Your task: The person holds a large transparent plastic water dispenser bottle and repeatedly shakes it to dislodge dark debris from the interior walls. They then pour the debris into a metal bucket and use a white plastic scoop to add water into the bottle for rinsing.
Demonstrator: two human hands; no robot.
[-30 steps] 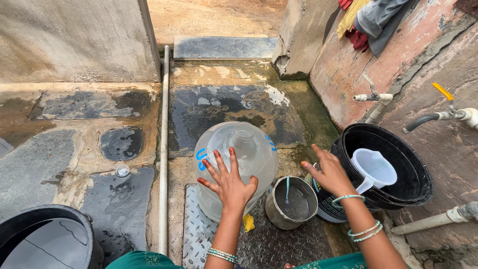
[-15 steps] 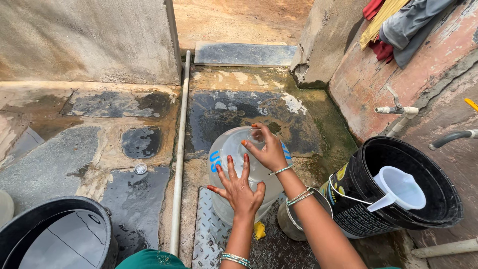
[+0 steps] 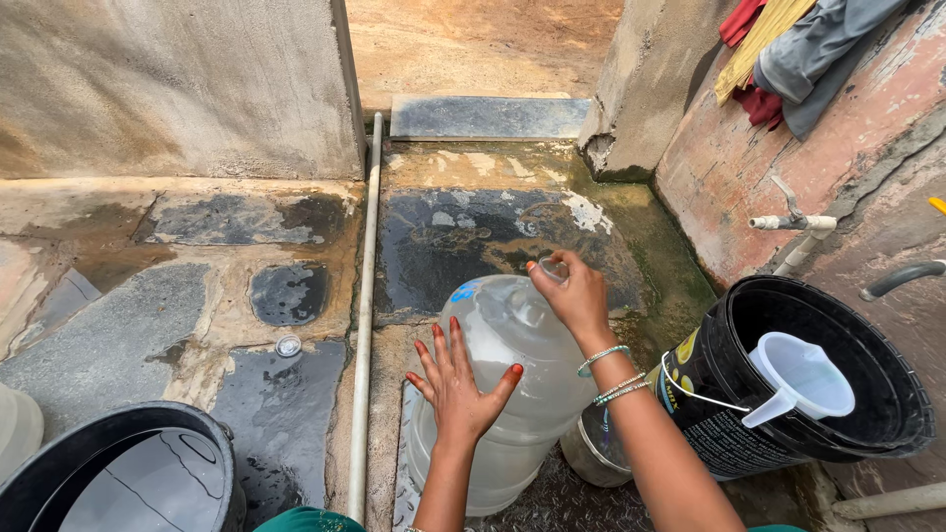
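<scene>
Wet grey stone paving [image 3: 473, 236] and stained concrete made up the washing floor below me, split by a pale plastic pipe [image 3: 365, 296] that ran straight away from me. Biggest of the loose things was the black plastic bucket [image 3: 887, 433] at my right, leaning toward me with a white plastic jug [image 3: 803, 379] lying inside it. Another black tub [image 3: 118, 483], holding water, sat at my lower left.

Between them stood the large clear plastic water bottle [image 3: 507, 394], upright on a patterned metal plate [image 3: 404, 493]. It looked close to full, the water showing grey through its wall, though I could not make out the exact level. My left hand [image 3: 458, 384] lay flat against its near shoulder, fingers spread wide, steadying it and gripping nothing. My right hand [image 3: 572, 296] was over the neck, fingertips pinched on a small clear round cap [image 3: 552, 268] held just above the mouth, not yet seated as far as I could see.

By my judgement the filling was done and the closing was what remained. A small steel pot [image 3: 591, 458] sat half hidden behind my right forearm. Smallest of all, a little round lid [image 3: 288, 346] rested on the stone left of the pipe.
</scene>
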